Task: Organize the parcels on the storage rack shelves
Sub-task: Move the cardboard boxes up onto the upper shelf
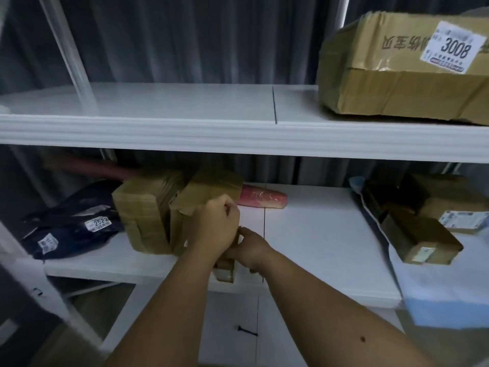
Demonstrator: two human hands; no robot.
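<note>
I am midway through tidying the lower shelf [317, 234] of the white storage rack, and my judgement is that the step in hand is squaring up a small cardboard box [225, 270] at the shelf's front edge. My two hands are close together, touching over that box: the left hand [214, 229] is curled into a loose fist above it, knuckles up against the taped brown parcel [209, 193] just behind, and the right hand [248, 251] is curled round the small box from its right side. Whether the left hand actually grips anything I cannot tell, since its fingers fold away from me. Just beyond and to the left of my hands stands a second taped carton [143, 210], touching the first, with a dark poly mailer [71, 223] labelled 2523 further left. A red wrapped parcel [262, 198] lies behind my hands, toward the back. Well to the right sit more brown boxes [420, 237] and a pale blue bag [436, 292]. Above, on the upper shelf [185, 131], a large crumpled carton [402, 75] marked 3008 rests far up and to the right. The next move, I think, calls for a firm hold on the small box and sliding it back, flush beside the cartons.
</note>
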